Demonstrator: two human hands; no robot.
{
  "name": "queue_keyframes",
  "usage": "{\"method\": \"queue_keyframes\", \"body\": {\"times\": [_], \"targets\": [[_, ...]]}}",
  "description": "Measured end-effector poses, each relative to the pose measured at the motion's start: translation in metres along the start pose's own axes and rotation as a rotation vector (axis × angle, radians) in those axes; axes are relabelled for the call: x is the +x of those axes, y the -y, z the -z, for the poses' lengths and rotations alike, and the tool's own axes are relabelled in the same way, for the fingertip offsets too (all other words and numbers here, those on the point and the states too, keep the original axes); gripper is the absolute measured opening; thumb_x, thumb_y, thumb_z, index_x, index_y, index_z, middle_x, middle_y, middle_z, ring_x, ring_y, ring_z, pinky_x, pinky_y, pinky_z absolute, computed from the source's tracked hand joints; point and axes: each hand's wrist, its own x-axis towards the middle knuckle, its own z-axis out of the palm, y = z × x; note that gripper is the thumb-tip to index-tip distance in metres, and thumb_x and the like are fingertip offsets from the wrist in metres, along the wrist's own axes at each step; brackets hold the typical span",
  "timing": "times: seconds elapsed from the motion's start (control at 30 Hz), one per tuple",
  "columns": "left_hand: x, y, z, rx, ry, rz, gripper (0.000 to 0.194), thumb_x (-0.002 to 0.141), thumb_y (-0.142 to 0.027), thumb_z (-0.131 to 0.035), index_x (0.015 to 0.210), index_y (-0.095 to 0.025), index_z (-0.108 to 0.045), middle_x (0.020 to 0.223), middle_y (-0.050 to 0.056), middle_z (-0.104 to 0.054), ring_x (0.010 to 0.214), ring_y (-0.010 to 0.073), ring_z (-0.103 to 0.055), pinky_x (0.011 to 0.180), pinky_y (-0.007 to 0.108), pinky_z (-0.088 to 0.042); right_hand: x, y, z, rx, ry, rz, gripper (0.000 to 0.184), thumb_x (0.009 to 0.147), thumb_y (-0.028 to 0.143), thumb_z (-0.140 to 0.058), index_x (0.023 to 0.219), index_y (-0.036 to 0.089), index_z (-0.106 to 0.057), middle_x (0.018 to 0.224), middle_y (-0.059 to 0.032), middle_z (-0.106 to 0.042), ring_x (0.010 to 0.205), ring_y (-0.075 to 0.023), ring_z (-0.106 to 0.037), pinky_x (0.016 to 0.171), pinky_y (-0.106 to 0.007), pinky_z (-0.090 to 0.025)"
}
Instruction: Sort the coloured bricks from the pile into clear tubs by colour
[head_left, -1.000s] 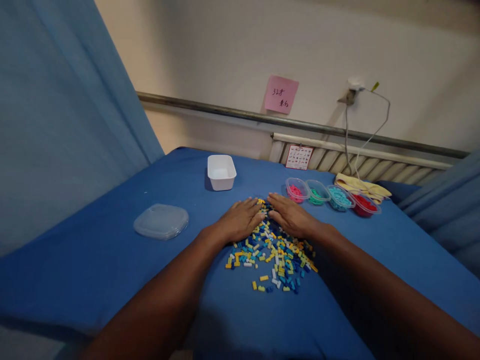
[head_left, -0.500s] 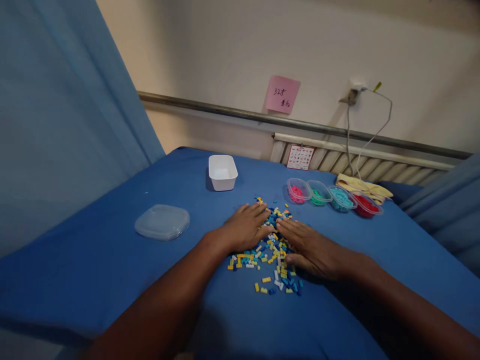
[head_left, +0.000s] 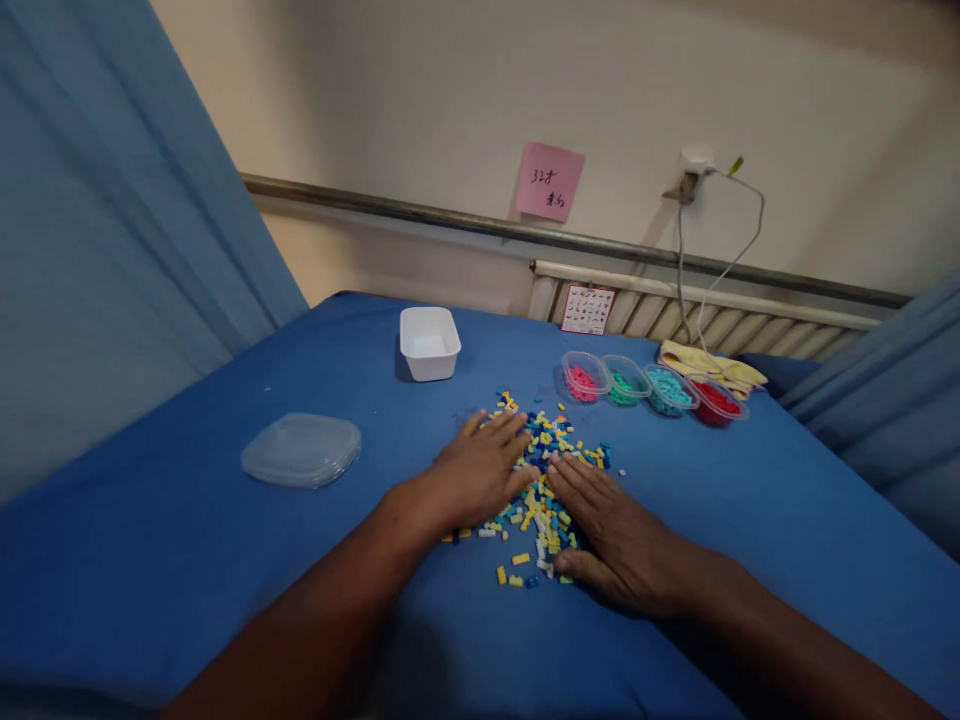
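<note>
A loose pile of small building bricks (head_left: 541,515) in yellow, blue, white and teal lies spread on the blue cloth (head_left: 300,570). My left hand (head_left: 480,470) rests palm down over the pile's left side, fingers stretched out. From the right, my right hand (head_left: 615,530) lies flat against the bricks, its fingers extended and its thumb apart, near the closest bricks. Both hands touch the pile and hide part of it; neither grips anything. The fingertips of the two hands point toward each other with bricks between them.
A white tub (head_left: 430,345) stands behind the pile. Stacked clear lids (head_left: 301,450) lie at left. At back right stand clear tubs of pink bricks (head_left: 582,382), green bricks (head_left: 622,390), turquoise bricks (head_left: 669,388) and red bricks (head_left: 716,400), near a yellow cloth (head_left: 712,367).
My right hand has drawn nearer to me along the pile's right side, uncovering bricks at the far right. My left hand has shifted slightly nearer too. The view has turned a little right.
</note>
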Motion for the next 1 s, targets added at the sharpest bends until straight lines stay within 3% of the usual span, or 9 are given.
{"method": "queue_keyframes", "body": {"times": [0.13, 0.27, 0.4, 0.5, 0.6, 0.73, 0.8, 0.9, 1.0], "targets": [[0.012, 0.031, 0.003, -0.083, -0.235, 0.156, 0.062, 0.110, -0.057, -0.029, 0.152, -0.022, -0.058, 0.169, 0.012, -0.042, 0.159, 0.0292, -0.035, 0.132, 0.053, -0.019, 0.031, -0.003, 0.017, 0.043, 0.020, 0.045, 0.085, 0.106, 0.068, -0.043, 0.173, 0.021, -0.018, 0.177, -0.0131, -0.012, 0.165, -0.0339, -0.011, 0.133, -0.059, -0.016], [0.019, 0.050, -0.001, -0.378, -0.468, 0.273, 0.071, 0.110, -0.060, -0.022, 0.137, -0.015, -0.070, 0.148, 0.014, -0.066, 0.143, 0.0258, -0.057, 0.124, 0.042, -0.040, 0.081, -0.027, 0.032, 0.094, -0.064, -0.017, 0.077, 0.110, 0.066, -0.031, 0.172, 0.022, -0.023, 0.177, -0.0123, -0.017, 0.164, -0.0328, -0.016, 0.133, -0.059, -0.017], [0.023, 0.060, -0.007, -0.580, -0.575, 0.350, 0.073, 0.109, -0.064, -0.025, 0.130, -0.014, -0.074, 0.135, 0.014, -0.074, 0.131, 0.0271, -0.066, 0.117, 0.041, -0.048, 0.143, -0.049, 0.029, 0.080, -0.065, -0.044, 0.078, 0.110, 0.065, -0.029, 0.166, 0.011, -0.035, 0.173, -0.0197, -0.029, 0.162, -0.0343, -0.024, 0.132, -0.057, -0.022], [0.024, 0.063, -0.008, -0.623, -0.595, 0.351, 0.073, 0.109, -0.064, -0.025, 0.131, -0.013, -0.073, 0.138, 0.013, -0.072, 0.134, 0.0266, -0.064, 0.120, 0.041, -0.046, 0.170, -0.043, 0.022, 0.083, -0.030, -0.026, 0.071, 0.111, 0.061, -0.031, 0.159, 0.011, -0.044, 0.169, -0.0204, -0.039, 0.159, -0.0334, -0.032, 0.129, -0.056, -0.028], [0.023, 0.065, -0.007, -0.625, -0.576, 0.360, 0.075, 0.108, -0.065, -0.026, 0.131, -0.012, -0.073, 0.136, 0.014, -0.073, 0.133, 0.0272, -0.065, 0.119, 0.042, -0.046, 0.162, -0.019, 0.022, 0.091, 0.011, 0.108, 0.076, 0.109, 0.066, -0.032, 0.159, 0.010, -0.045, 0.169, -0.0209, -0.038, 0.160, -0.0339, -0.031, 0.130, -0.054, -0.027], [0.023, 0.063, -0.007, -0.561, -0.516, 0.350, 0.074, 0.109, -0.064, -0.024, 0.128, -0.014, -0.074, 0.134, 0.014, -0.074, 0.129, 0.0281, -0.068, 0.116, 0.043, -0.049, 0.120, -0.004, 0.027, 0.105, 0.040, 0.177, 0.078, 0.109, 0.069, -0.030, 0.166, 0.016, -0.039, 0.173, -0.0150, -0.033, 0.163, -0.0309, -0.023, 0.133, -0.051, -0.020], [0.023, 0.060, -0.007, -0.501, -0.474, 0.324, 0.072, 0.109, -0.063, -0.022, 0.128, -0.016, -0.074, 0.137, 0.012, -0.073, 0.130, 0.0273, -0.067, 0.116, 0.043, -0.048, 0.101, -0.015, 0.028, 0.092, 0.016, 0.099, 0.075, 0.109, 0.068, -0.030, 0.167, 0.021, -0.039, 0.174, -0.0125, -0.030, 0.163, -0.0302, -0.023, 0.133, -0.053, -0.021], [0.022, 0.051, -0.008, -0.363, -0.358, 0.233, 0.068, 0.110, -0.061, -0.023, 0.138, -0.019, -0.069, 0.149, 0.011, -0.066, 0.142, 0.0264, -0.058, 0.123, 0.043, -0.041, 0.081, -0.042, 0.026, 0.046, -0.035, -0.137, 0.083, 0.107, 0.071, -0.030, 0.166, 0.011, -0.039, 0.173, -0.0205, -0.027, 0.162, -0.0366, -0.023, 0.131, -0.060, -0.022], [0.018, 0.039, -0.008, -0.225, -0.180, 0.130, 0.067, 0.109, -0.061, -0.026, 0.150, -0.020, -0.060, 0.161, 0.012, -0.054, 0.154, 0.0268, -0.044, 0.129, 0.046, -0.030, 0.060, -0.056, 0.024, 0.100, -0.022, -0.115, 0.081, 0.108, 0.069, -0.033, 0.168, 0.014, -0.035, 0.174, -0.0177, -0.027, 0.162, -0.0358, -0.023, 0.131, -0.059, -0.025]]}}
